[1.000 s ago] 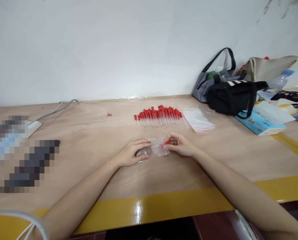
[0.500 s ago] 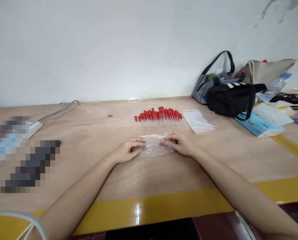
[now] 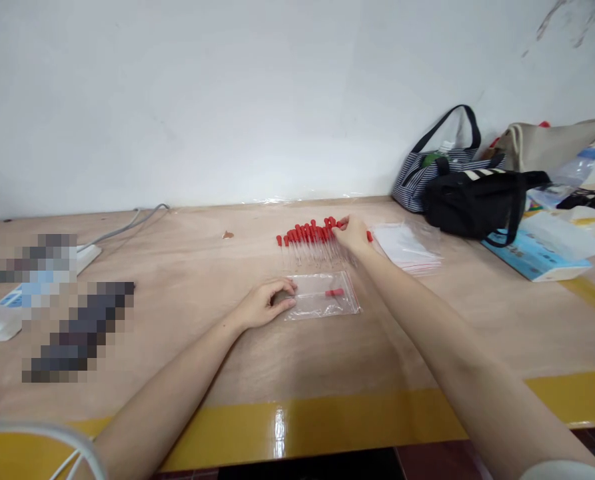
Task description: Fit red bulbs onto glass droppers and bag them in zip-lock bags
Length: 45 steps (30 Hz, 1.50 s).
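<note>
A clear zip bag (image 3: 311, 308) lies flat in front of me, holding one dropper with a red bulb (image 3: 334, 292). My left hand (image 3: 268, 303) holds the bag's left end with thumb and curled fingertips, a small gap showing between them. Beyond the bag, several clear droppers with red bulbs (image 3: 304, 233) lie side by side in a pile. My right hand (image 3: 353, 233) is at the pile's right part, its fingers closed around a red bulb there; the fingers partly hide it. A stack of zip bags (image 3: 402, 247) lies to the right of that hand.
At the back right are a striped bag (image 3: 408, 188), a black bag (image 3: 472, 203) and a blue tissue pack (image 3: 532, 257). A grey cable (image 3: 127, 230) and blurred-out items lie to the left. Yellow tape (image 3: 327, 420) runs along the table's front edge; a white cable curves at bottom left.
My right hand has let go of the zip bag's right end and moved up and away to the dropper pile. My left hand stays at the bag's left end.
</note>
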Each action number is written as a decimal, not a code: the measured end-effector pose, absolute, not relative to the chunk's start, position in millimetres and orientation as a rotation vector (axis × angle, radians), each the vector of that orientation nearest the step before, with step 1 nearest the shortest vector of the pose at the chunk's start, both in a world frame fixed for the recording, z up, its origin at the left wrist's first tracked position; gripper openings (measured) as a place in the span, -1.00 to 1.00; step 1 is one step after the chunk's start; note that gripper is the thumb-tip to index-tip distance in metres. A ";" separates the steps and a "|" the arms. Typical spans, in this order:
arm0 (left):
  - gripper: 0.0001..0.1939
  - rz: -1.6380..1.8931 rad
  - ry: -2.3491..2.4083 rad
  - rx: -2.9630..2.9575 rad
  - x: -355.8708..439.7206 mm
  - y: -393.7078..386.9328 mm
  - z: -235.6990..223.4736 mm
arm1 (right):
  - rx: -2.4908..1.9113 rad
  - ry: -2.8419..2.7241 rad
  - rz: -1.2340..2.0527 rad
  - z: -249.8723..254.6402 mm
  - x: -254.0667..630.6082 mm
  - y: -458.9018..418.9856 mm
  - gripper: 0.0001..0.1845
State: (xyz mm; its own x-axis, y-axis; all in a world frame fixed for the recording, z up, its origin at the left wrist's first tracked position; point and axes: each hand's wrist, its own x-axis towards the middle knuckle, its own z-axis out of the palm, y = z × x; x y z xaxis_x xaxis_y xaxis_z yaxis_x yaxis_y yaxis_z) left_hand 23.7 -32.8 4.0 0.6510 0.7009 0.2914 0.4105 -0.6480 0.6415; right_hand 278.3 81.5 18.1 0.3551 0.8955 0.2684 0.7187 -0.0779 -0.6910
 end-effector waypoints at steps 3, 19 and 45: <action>-0.84 0.726 0.861 2.340 24.7 -32.9 4.6 | -1.908 -1.421 0.305 17.7 272.9 92.0 -0.81; -0.79 0.719 0.873 2.440 24.6 -30.8 2.9 | -1.203 -1.205 0.726 21.6 337.2 -8.1 -0.72; -0.62 0.634 1.049 2.427 24.3 -36.5 7.4 | -1.168 -1.056 1.213 -15.0 306.4 -51.5 -0.67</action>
